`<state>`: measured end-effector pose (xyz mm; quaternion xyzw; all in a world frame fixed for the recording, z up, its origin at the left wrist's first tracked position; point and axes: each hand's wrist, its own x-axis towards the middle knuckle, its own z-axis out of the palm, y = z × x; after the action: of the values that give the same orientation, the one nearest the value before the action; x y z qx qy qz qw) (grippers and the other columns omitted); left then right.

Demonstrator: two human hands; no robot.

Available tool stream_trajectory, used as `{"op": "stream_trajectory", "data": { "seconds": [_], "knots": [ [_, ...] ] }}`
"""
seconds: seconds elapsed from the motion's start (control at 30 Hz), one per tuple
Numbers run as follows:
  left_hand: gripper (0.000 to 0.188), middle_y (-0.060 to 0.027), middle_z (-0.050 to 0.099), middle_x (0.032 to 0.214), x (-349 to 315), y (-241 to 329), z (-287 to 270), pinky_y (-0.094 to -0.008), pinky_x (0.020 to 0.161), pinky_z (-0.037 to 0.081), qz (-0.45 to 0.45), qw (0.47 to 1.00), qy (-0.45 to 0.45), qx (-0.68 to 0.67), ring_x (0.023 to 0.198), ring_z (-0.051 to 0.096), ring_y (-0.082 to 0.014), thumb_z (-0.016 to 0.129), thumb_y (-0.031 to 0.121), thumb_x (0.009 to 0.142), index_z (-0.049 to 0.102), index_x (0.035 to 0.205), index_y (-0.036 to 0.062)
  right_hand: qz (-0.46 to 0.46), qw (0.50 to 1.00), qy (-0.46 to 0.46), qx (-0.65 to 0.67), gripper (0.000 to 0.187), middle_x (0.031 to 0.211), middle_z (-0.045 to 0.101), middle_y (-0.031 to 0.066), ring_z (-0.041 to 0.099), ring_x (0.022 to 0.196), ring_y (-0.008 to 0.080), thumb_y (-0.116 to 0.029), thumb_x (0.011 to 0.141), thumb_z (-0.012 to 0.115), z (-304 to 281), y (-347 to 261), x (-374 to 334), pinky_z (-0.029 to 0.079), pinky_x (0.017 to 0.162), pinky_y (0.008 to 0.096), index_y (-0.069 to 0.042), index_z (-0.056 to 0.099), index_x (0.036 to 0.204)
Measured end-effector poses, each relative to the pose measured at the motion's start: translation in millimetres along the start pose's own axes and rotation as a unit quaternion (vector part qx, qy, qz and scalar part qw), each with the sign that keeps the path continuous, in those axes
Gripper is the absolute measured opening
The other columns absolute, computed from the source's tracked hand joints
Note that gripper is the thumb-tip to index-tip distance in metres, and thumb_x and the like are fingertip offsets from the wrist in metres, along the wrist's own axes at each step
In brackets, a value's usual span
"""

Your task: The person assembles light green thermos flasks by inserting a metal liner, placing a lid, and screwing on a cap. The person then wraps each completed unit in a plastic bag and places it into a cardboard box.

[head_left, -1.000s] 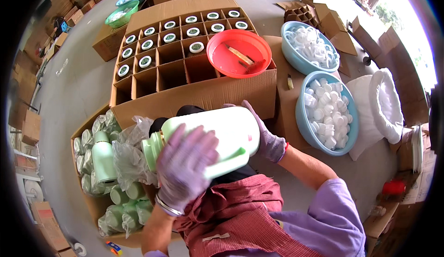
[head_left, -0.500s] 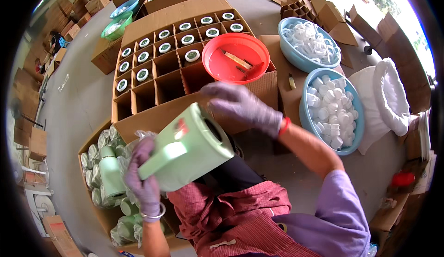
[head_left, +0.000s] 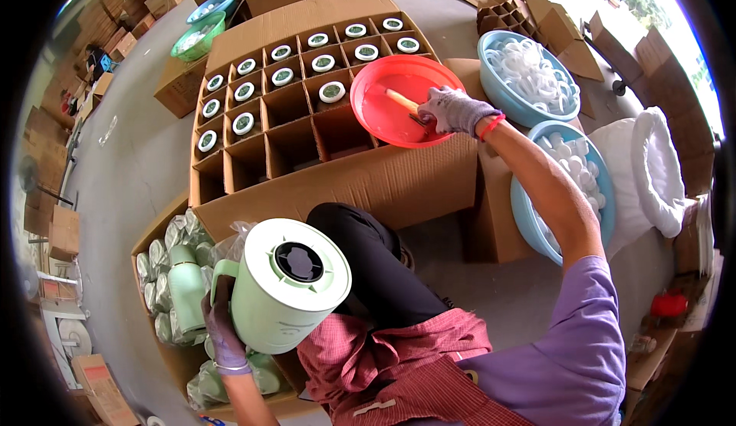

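My left hand (head_left: 224, 325), in a purple-grey glove, is closed around the handle of a pale green jug (head_left: 264, 307). The jug tilts with its pale round end toward me, a dark circular recess at its centre. My right hand (head_left: 454, 109), gloved alike, reaches into a red basin (head_left: 402, 136) at its right side. Its fingers are pinched together beside a tool with a wooden handle (head_left: 400, 102); what they grip is hidden. The basin rests on the front right corner of a partitioned carton (head_left: 345, 185), where several white-lidded items (head_left: 332, 92) stand in the cells.
Below left, an open carton (head_left: 165, 372) holds several plastic-wrapped green jugs (head_left: 185, 292). At right stand a blue basin of white rings (head_left: 569, 112), another blue basin of white caps (head_left: 524, 200) and a white sack (head_left: 625, 173). Further left is a green basin (head_left: 217, 31).
My right hand has moved from beside the jug up and right into the red basin. The jug has turned from lying sideways to showing its round end, still in my left hand.
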<state>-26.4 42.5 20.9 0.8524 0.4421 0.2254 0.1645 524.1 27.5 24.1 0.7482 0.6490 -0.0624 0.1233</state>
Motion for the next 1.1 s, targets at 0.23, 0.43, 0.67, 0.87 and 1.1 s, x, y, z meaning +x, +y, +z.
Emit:
{"op": "stream_trajectory", "data": {
  "seconds": [0.23, 0.43, 0.67, 0.87, 1.1],
  "knots": [
    [0.031, -0.0120, 0.070, 0.112, 11, 6, 14, -0.0404, 0.100, 0.041, -0.100, 0.984, -0.014, -0.149, 0.104, 0.061, -0.0329, 0.053, 0.013, 0.093, 0.059, 0.123, 0.0049, -0.053, 0.964, 0.192, 0.175, 0.030, 0.113, 0.059, 0.0137, 0.057, 0.109, 0.0321, -0.022, 0.078, 0.069, 14, 18, 0, 0.049, 0.092, 0.0436, -0.011, 0.072, 0.106],
    [0.030, -0.0097, 0.072, 0.103, 12, -7, 21, -0.0343, 0.085, 0.051, -0.112, 0.953, 0.010, -0.280, 0.092, 0.066, -0.0215, 0.055, 0.025, 0.100, 0.065, 0.114, 0.0019, 0.066, 0.557, 0.242, 0.792, 0.025, 0.085, 0.059, 0.0084, 0.063, 0.080, 0.0185, -0.020, 0.094, 0.052, -24, -30, -42, 0.051, 0.075, 0.0315, 0.004, 0.061, 0.094],
    [0.040, -0.0044, 0.071, 0.098, 38, 16, 11, -0.0298, 0.074, 0.053, -0.150, 0.895, -0.076, -0.412, 0.085, 0.066, -0.0129, 0.053, 0.038, 0.102, 0.069, 0.111, 0.0027, -0.451, 0.761, 0.273, 0.378, 0.020, 0.107, 0.058, 0.0068, 0.058, 0.107, 0.0282, -0.005, 0.081, 0.065, -53, -159, -94, 0.046, 0.095, 0.0439, -0.012, 0.065, 0.099],
    [0.034, -0.0063, 0.070, 0.094, 40, 13, 10, -0.0296, 0.074, 0.051, -0.134, 0.903, -0.133, -0.387, 0.084, 0.065, -0.0135, 0.055, 0.034, 0.101, 0.068, 0.106, 0.0030, -0.547, 0.735, 0.333, 0.222, 0.023, 0.111, 0.056, 0.0047, 0.055, 0.114, 0.0266, -0.019, 0.078, 0.070, -54, -191, -94, 0.039, 0.106, 0.0586, -0.013, 0.063, 0.098],
    [0.021, -0.0106, 0.070, 0.094, 2, 47, 10, -0.0303, 0.079, 0.050, -0.025, 0.990, 0.039, -0.133, 0.084, 0.065, -0.0167, 0.055, 0.017, 0.098, 0.068, 0.102, 0.0014, -0.363, 0.811, 0.196, 0.414, 0.031, 0.087, 0.062, 0.0159, 0.063, 0.082, 0.0381, -0.031, 0.089, 0.069, -46, -189, -111, 0.049, 0.069, 0.0451, -0.006, 0.056, 0.103]
  ]
}}
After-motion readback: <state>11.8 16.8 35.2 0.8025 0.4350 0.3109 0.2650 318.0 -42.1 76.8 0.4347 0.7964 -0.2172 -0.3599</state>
